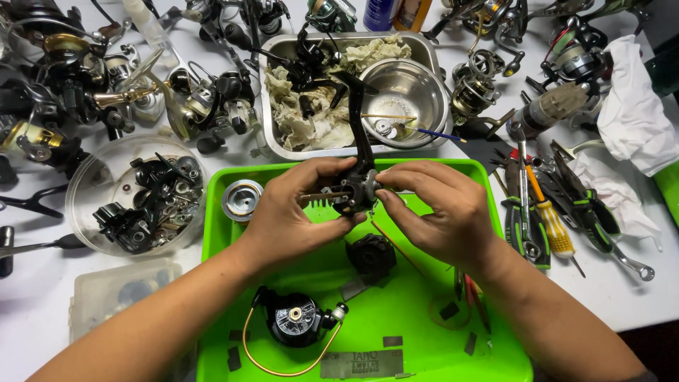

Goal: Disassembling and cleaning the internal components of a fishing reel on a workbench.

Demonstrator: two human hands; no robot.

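Note:
Over a bright green tray (417,332), both my hands hold a black fishing reel body (356,185) whose stem points up and away. My left hand (290,212) grips it from the left, fingers wrapped around its side. My right hand (442,209) pinches its right side with thumb and fingertips. On the tray below lie a black rotor with a gold bail wire (293,322), a small black gear housing (371,256) and a silver spool (242,199) at the tray's upper left.
A metal pan (277,99) behind the tray holds rags, reel parts and a steel bowl (404,92). A clear round tub (134,194) of black parts sits left, among several reels. Pliers, screwdrivers (548,219) and white cloths (633,106) lie right.

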